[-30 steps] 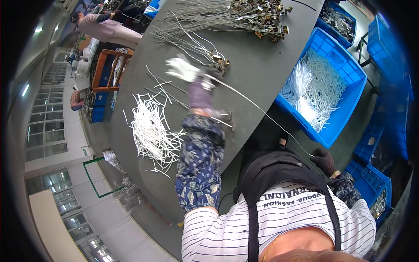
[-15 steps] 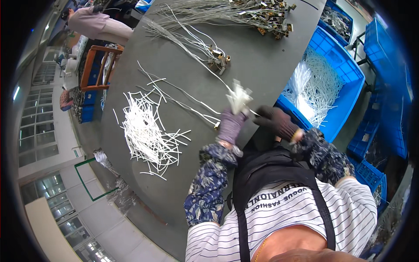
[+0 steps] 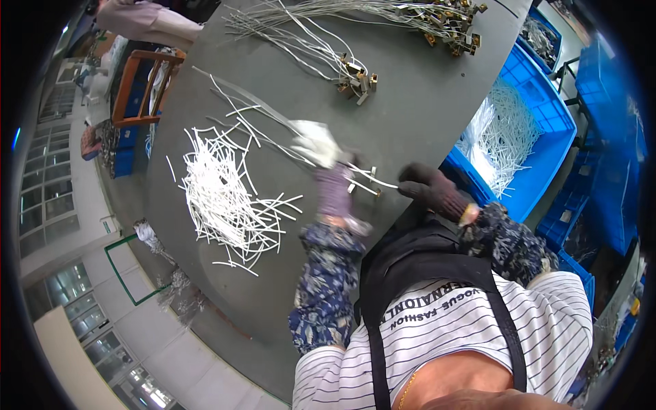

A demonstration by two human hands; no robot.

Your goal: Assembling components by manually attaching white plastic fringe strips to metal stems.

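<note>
My left hand (image 3: 326, 160), in a purple glove with whitish fingers, is over several thin white wires (image 3: 273, 140) on the grey table; its fingers are smeared by motion, so its grip is unclear. Small metal end pieces (image 3: 373, 174) show just right of it. My right hand (image 3: 435, 193), in a dark glove, is closed at the table's near edge, its fingertips pinching the end of a white wire (image 3: 379, 181) that runs toward my left hand. Left of my left hand lies a loose heap of short white tubes (image 3: 229, 198).
Further back on the table (image 3: 410, 102) lie a small bunch of wires with brass-coloured metal ends (image 3: 355, 78) and a larger bunch (image 3: 447, 27). A blue crate (image 3: 557, 154) with white strands stands at the right. Another person (image 3: 147, 24) is at the far left, near a wooden frame (image 3: 130, 89).
My left hand has moved left and away from my right hand, which stays nearly in place. More of the white wire now shows between them. The whole view has shifted slightly.
</note>
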